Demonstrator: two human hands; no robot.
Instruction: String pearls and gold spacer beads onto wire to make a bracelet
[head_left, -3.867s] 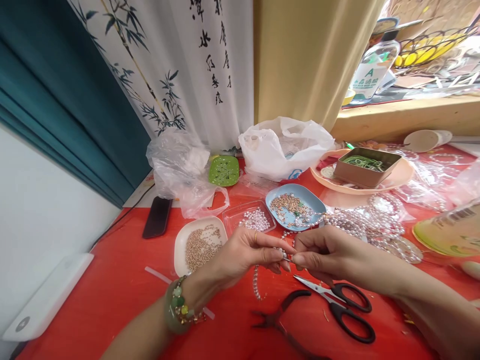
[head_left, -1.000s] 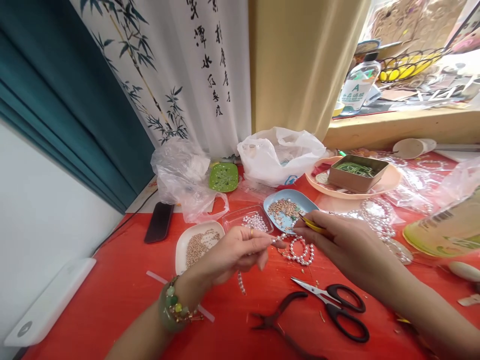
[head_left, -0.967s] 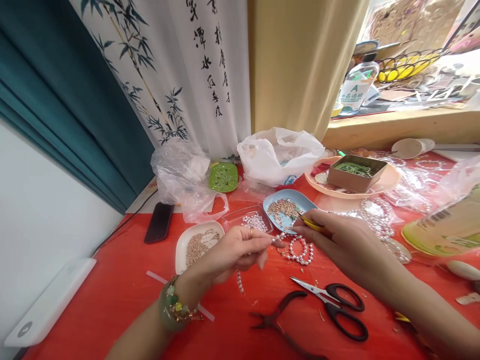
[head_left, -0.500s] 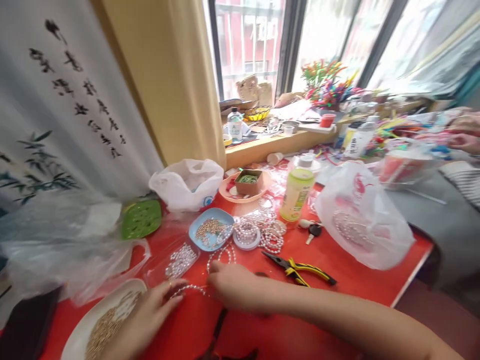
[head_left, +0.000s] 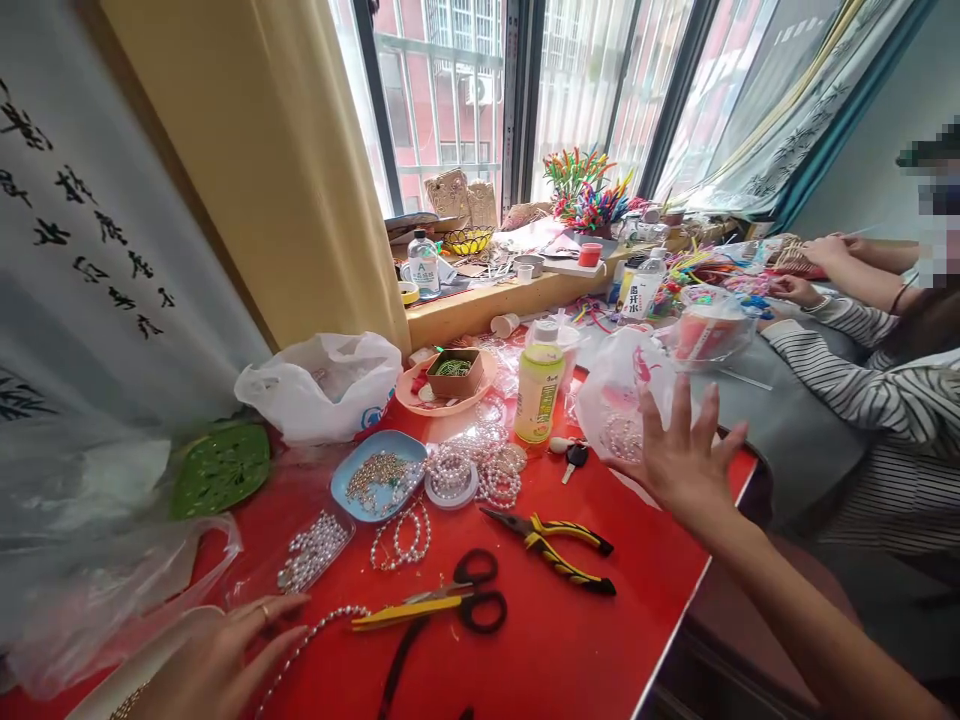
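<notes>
My left hand [head_left: 232,640] is low at the left, fingers stretched out and slightly apart. Beside its thumb, a strand of silvery beads [head_left: 330,617] curves across the red table to the tips of the yellow and black scissors [head_left: 420,607]. Whether the hand touches the strand I cannot tell. My right hand [head_left: 686,465] is raised over the table's right side with its fingers spread and nothing in it. Behind it is a white plastic bag [head_left: 600,380] with beads inside. Pliers [head_left: 551,548] with yellow and black handles lie between the hands.
A blue dish [head_left: 345,500] of beads, a clear tray of pearls [head_left: 311,553] and bead loops [head_left: 409,540] lie centre-left. A yellow-green bottle [head_left: 538,390] stands near keys [head_left: 575,458]. Another person's striped sleeves [head_left: 855,375] are at the right.
My right hand has left the bead strand and moved right, its fingers now spread. The scissors have come into view where my arm was. The whole view has swung right.
</notes>
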